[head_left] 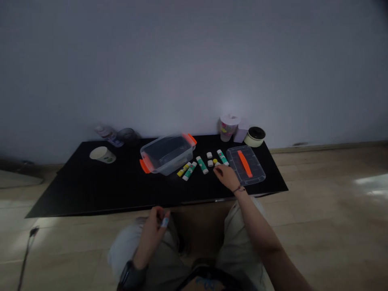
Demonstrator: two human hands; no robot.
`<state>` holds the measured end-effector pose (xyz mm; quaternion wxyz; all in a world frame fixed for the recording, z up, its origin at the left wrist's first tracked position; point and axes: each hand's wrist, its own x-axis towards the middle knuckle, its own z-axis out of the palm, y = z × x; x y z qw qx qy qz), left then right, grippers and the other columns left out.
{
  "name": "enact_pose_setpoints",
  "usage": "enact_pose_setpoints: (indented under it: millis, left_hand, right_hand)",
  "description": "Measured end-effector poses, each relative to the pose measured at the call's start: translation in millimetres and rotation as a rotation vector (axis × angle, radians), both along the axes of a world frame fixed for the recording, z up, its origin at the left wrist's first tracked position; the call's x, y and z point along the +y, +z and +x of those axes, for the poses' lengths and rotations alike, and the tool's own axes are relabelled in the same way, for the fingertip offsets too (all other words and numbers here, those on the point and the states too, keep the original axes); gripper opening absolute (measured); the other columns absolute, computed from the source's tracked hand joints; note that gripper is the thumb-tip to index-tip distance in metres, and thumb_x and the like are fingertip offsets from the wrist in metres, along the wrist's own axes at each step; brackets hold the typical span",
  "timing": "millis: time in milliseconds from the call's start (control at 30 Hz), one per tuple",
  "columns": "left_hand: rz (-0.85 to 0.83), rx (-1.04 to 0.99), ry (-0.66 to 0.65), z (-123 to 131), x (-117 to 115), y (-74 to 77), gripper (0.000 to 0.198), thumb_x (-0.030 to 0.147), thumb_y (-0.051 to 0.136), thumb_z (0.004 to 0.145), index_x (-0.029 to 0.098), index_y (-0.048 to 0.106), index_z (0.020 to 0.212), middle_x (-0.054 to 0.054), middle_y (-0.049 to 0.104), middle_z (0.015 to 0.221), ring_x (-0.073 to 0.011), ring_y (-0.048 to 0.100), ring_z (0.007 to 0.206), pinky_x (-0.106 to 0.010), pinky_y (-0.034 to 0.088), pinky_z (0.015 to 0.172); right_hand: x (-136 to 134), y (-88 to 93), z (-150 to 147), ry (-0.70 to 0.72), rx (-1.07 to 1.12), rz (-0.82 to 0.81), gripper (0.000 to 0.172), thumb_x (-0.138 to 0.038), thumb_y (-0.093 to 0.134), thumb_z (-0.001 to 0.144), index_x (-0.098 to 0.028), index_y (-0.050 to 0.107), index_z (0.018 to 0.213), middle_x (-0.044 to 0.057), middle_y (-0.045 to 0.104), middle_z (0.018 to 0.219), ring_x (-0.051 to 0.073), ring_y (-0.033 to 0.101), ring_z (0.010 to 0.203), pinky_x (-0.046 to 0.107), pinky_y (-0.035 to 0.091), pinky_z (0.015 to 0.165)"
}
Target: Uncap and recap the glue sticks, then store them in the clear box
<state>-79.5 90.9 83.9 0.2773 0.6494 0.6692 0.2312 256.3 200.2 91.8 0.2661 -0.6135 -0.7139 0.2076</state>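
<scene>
A black tabletop (75, 194) carries a clear box (167, 154), lid (235, 155) and glue sticks (202, 165)

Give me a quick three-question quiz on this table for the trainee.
1. True or false: the clear plastic box has its lid on.
2. Which hand is out over the black table top, nearest the small caps? A: left hand. B: right hand.
3. What lies on its side towards the table's left end in this view?

Key:
1. False: the lid lies flat, apart, to the right of the box.
2. B.
3. A paper cup.
</scene>
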Motion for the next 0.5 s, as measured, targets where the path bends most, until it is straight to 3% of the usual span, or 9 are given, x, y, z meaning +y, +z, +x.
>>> enact_pose_setpoints:
  millis: [100, 200, 367, 433, 500]
  left_hand:
    - [-0.005, -0.067, 0.050, -6, -25, -8.3, 0.038, 0.061, 0.046, 0.087, 0.025, 0.041, 0.076, 0.003, 0.046, 0.062, -0.0177, 0.048, 0.056, -0.030, 0.040, 0.056]
    - [-0.076, -0.115, -0.061, 7, -31, -12.5, 0.040, 0.059, 0.044, 0.088, 0.024, 0.040, 0.070, 0.003, 0.044, 0.060, -0.0159, 0.044, 0.056, -0.029, 0.035, 0.057]
    - [-0.323, -0.138, -0.423, 38, -18, -17.3, 0.047, 0.067, 0.046, 0.086, 0.022, 0.042, 0.072, 0.003, 0.045, 0.067, -0.0136, 0.039, 0.062, -0.028, 0.032, 0.059]
    - [-0.447, -0.125, -0.610, 45, -12, -12.2, 0.049, 0.069, 0.051, 0.083, 0.021, 0.044, 0.073, 0.003, 0.046, 0.068, -0.0131, 0.038, 0.063, -0.027, 0.031, 0.058]
    - [-0.546, -0.174, -0.779, 47, -6, 1.5, 0.050, 0.070, 0.055, 0.081, 0.021, 0.047, 0.075, 0.003, 0.046, 0.068, -0.0136, 0.040, 0.065, -0.027, 0.034, 0.059]
  right_hand:
    - [-48, 0.0, -16, 0.130, 0.063, -0.039, 0.014, -0.020, 0.057, 0.096, -0.018, 0.070, 0.093, 0.006, 0.069, 0.088, 0.017, 0.063, 0.081, 0.028, 0.047, 0.077]
    - [-101, -6.2, -31, 0.257, 0.116, -0.155, 0.014, -0.020, 0.057, 0.095, -0.020, 0.071, 0.093, 0.006, 0.071, 0.090, 0.017, 0.065, 0.084, 0.027, 0.048, 0.078]
    - [-160, -19.6, -52, 0.366, -0.140, -0.467, 0.020, -0.024, 0.055, 0.096, -0.016, 0.072, 0.102, 0.010, 0.074, 0.100, 0.022, 0.069, 0.096, 0.029, 0.048, 0.082]
    - [-169, -17.7, -59, 0.485, -0.279, -0.604, 0.021, -0.026, 0.057, 0.094, -0.012, 0.073, 0.100, 0.014, 0.074, 0.103, 0.025, 0.070, 0.097, 0.030, 0.048, 0.081]
    - [-168, -6.3, -61, 0.651, -0.255, -0.696, 0.026, -0.033, 0.059, 0.094, -0.011, 0.073, 0.097, 0.013, 0.075, 0.098, 0.024, 0.070, 0.091, 0.030, 0.048, 0.077]
